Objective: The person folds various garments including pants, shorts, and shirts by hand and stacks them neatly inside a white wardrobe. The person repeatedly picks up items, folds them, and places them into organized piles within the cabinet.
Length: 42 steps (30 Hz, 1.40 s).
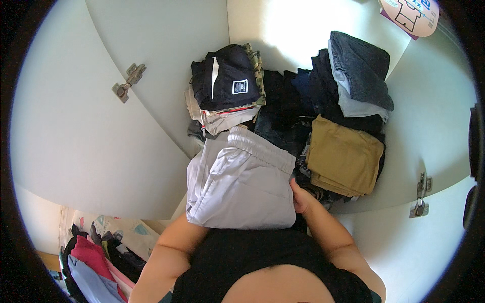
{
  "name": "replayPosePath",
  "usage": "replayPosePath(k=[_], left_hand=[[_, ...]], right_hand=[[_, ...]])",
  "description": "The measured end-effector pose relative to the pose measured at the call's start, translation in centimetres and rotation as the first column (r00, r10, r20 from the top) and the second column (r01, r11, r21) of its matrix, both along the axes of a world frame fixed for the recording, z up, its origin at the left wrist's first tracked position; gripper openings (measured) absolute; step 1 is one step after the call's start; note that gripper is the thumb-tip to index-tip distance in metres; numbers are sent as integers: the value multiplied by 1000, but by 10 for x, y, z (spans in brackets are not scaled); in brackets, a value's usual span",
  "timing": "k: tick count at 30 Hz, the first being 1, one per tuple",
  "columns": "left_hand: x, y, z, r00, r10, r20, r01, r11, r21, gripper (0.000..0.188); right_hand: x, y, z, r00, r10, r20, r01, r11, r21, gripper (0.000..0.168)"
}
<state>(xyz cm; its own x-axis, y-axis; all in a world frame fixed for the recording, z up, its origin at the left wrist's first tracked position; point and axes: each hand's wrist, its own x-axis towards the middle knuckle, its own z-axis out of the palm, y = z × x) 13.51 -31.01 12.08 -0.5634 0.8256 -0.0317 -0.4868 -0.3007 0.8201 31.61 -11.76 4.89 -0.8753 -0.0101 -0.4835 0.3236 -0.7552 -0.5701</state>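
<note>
Folded light grey trousers [250, 189] with an elastic waistband are held up in front of my body. My right hand [302, 197] grips their right edge, fingers passing behind the fabric. My left forearm [178, 235] runs beneath the left side of the trousers, and my left hand is hidden behind them. Just beyond the trousers stands a stack topped by a folded black garment [227, 81] with a white patch. A folded tan garment [344, 157] lies to the right of my right hand, on other dark clothes.
Folded dark grey jeans [362, 68] top another pile at the back right of the cabinet. Hinged white doors [75, 121] flank the cabinet, with metal hinges [129, 81] on the left. A printed tag [411, 17] hangs at upper right. Several clothes [91, 257] lie at lower left.
</note>
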Motion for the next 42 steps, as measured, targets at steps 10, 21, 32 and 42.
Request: replayPosePath(k=[10,21,32,42], left_hand=[[-5,-2,-2,997,-23,-70,18,998,-66,37],[-15,-17,13,844,-187,502,51,961,272,70],[-2,-14,-23,987,-16,-158,-42,933,-357,91],[9,58,26,957,-78,-281,47,992,-116,85]], right_hand=[[-10,-14,45,957,-255,-139,289,886,363,74],[-11,5,86,894,-156,-420,446,400,800,72],[2,6,101,963,-84,-256,262,72,962,64],[46,39,139,830,-317,-458,457,-81,886,61]])
